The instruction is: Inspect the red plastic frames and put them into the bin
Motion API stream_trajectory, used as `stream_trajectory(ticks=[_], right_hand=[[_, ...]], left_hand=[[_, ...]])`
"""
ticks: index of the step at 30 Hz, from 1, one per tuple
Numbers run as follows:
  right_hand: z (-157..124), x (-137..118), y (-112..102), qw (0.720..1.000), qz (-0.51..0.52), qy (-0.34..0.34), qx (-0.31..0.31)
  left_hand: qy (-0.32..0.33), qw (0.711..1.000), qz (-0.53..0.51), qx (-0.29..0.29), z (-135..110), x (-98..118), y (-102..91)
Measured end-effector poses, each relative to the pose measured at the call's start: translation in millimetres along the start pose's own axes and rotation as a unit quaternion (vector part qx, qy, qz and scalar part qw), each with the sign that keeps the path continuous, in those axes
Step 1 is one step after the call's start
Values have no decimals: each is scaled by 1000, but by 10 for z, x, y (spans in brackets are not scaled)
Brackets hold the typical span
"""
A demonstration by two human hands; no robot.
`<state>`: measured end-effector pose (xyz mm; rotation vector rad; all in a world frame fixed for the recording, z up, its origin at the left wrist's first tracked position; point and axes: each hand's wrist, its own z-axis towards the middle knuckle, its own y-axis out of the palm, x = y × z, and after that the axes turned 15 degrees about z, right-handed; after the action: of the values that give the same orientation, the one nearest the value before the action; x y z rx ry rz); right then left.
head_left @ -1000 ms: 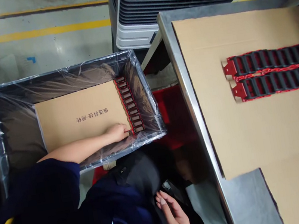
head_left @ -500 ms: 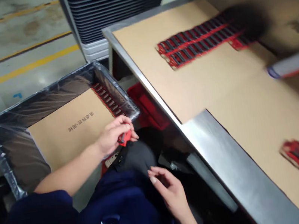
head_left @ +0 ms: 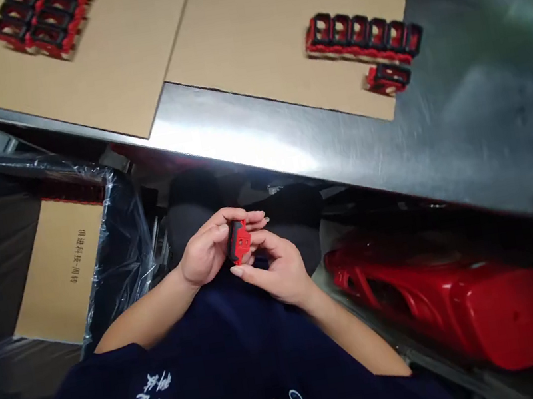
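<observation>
Both my hands meet above my lap around a small red drag-chain end piece (head_left: 239, 241), which hides part of my fingers. My left hand (head_left: 207, 249) grips it from the left, and the fingertips of my right hand (head_left: 274, 271) press on it from below. Black-and-red cable drag chain sections (head_left: 362, 36) lie in a row on a cardboard sheet (head_left: 231, 43), well above my hands. A short chain piece (head_left: 387, 78) sits just below that row.
A steel table edge (head_left: 259, 153) runs across in front of my hands. At the lower left stands a plastic-lined crate (head_left: 122, 249) holding printed cardboard (head_left: 60, 272). A large red moulded plastic object (head_left: 450, 305) lies at the lower right.
My view has swung right, away from the crate. My left hand has brought the red piece out of the crate, and my right hand has come up to hold it too.
</observation>
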<state>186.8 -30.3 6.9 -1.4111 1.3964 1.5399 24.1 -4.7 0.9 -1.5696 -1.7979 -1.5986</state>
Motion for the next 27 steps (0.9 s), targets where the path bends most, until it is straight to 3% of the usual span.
stream_trajectory(ticks=[7,12,17,20,23,27], right_hand=[[-124,70,-179,1000,11,-17,7],[-113,91,-208,1000,3,-20,-20],[-78,50,-206,999,-16,-12,-36],[-77,38,-227,998,36,20,-55],[-83,56,-281,982,164,80,-47],[-69,60,-338,951,259,163,-41]], left_hand=[[-16,975,200,-100,-66,81,-120],[5,940,330,-86,-148,145,-155],[20,940,332,-81,-182,76,-166],[40,932,351,-80,-200,47,-177],[64,898,429,-79,-223,52,-177],[119,824,547,-93,-241,69,-156]])
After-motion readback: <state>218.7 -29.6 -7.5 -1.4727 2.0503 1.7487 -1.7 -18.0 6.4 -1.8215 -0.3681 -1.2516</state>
